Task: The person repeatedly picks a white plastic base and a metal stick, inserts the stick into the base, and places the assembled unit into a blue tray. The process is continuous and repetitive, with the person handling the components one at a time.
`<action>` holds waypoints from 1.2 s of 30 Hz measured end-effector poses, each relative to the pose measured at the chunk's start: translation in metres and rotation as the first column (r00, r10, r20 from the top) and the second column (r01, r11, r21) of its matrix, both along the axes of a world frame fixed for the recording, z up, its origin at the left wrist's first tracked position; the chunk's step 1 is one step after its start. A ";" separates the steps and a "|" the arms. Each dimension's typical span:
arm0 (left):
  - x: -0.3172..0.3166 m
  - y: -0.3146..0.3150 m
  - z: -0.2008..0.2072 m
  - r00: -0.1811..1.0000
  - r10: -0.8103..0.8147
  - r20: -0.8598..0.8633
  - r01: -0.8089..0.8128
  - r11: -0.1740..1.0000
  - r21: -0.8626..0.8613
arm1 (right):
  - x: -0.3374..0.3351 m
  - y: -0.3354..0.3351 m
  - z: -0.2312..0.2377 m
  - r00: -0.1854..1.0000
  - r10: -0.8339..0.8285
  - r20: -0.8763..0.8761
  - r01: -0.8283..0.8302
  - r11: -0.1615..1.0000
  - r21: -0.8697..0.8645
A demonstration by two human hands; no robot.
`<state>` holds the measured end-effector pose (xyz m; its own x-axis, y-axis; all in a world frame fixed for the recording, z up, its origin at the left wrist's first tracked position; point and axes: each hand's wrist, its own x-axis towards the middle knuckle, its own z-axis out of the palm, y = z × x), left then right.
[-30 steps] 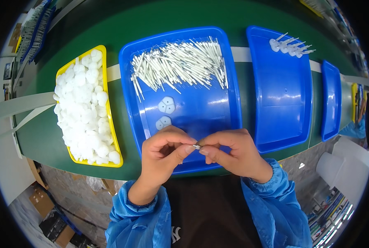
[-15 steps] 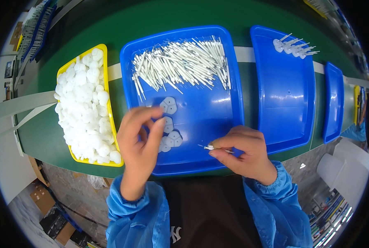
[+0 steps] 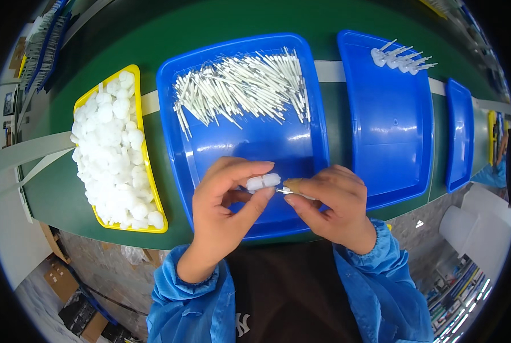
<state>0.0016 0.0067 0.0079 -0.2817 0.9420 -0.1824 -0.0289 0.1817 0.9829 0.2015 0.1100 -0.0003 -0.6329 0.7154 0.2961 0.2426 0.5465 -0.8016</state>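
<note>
Brimming at left, the yellow tray (image 3: 138, 108) has plenty of white pieces (image 3: 115, 166) left; next, a thick pile of pale sticks (image 3: 241, 86) fills the back of the middle blue tray (image 3: 232, 137). Over its front, the left hand (image 3: 224, 197) pinches a white part (image 3: 255, 184), the right hand (image 3: 338, 206) a metal-tipped stick (image 3: 287, 190), seemingly not yet joined! Rightward, just a few joined pieces (image 3: 401, 62) look done.

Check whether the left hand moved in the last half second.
Yes: left hand shifted right, away from the left rim of the blue tray holding white sticks.
</note>
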 end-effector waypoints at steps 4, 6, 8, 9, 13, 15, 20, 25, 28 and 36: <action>0.002 -0.001 -0.001 0.995 0.025 0.099 -0.028 0.999 0.027 | 0.000 0.000 -0.003 0.999 -0.013 -0.039 0.014 0.999 0.032; 0.002 -0.003 -0.003 0.995 0.042 0.095 -0.047 0.998 0.052 | 0.000 0.001 -0.001 1.000 -0.001 -0.019 0.001 1.000 0.019; 0.002 -0.005 -0.006 0.995 0.063 0.080 -0.069 0.995 0.078 | 0.000 0.001 0.001 1.000 0.006 -0.005 -0.006 1.000 0.010; 0.002 -0.005 -0.006 0.996 0.064 0.066 -0.069 0.994 0.079 | -0.001 0.001 0.001 1.000 0.003 0.000 -0.003 1.000 0.010; 0.002 -0.004 -0.006 0.997 0.069 -0.019 -0.067 0.994 0.091 | 0.002 0.000 0.001 1.000 -0.005 0.026 0.006 0.999 -0.044; 0.002 -0.004 -0.006 0.995 0.071 -0.076 -0.064 0.994 0.092 | 0.002 0.000 0.001 1.000 -0.011 0.016 0.012 0.993 -0.118; 0.001 -0.004 -0.005 0.986 0.071 -0.149 -0.058 0.994 0.095 | 0.001 -0.003 0.003 0.999 -0.049 0.011 0.050 0.953 -0.299; 0.005 -0.004 -0.004 0.956 0.053 -0.287 -0.014 0.991 0.134 | -0.001 -0.007 0.005 0.997 -0.050 0.065 0.064 0.969 -0.238; 0.006 -0.003 -0.005 0.958 0.059 -0.282 -0.020 0.990 0.140 | -0.002 -0.003 0.003 0.997 -0.033 0.075 0.045 0.985 -0.167; 0.009 -0.005 -0.006 0.964 0.054 -0.260 -0.037 0.997 0.070 | -0.009 -0.006 0.005 0.997 -0.049 0.057 0.071 0.861 -0.504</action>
<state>0.0109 0.0020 0.0017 -0.3548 0.9342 -0.0366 0.2242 0.1230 0.9667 0.1928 0.1038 0.0042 -0.5876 0.7967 -0.1413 0.3001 0.0525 -0.9525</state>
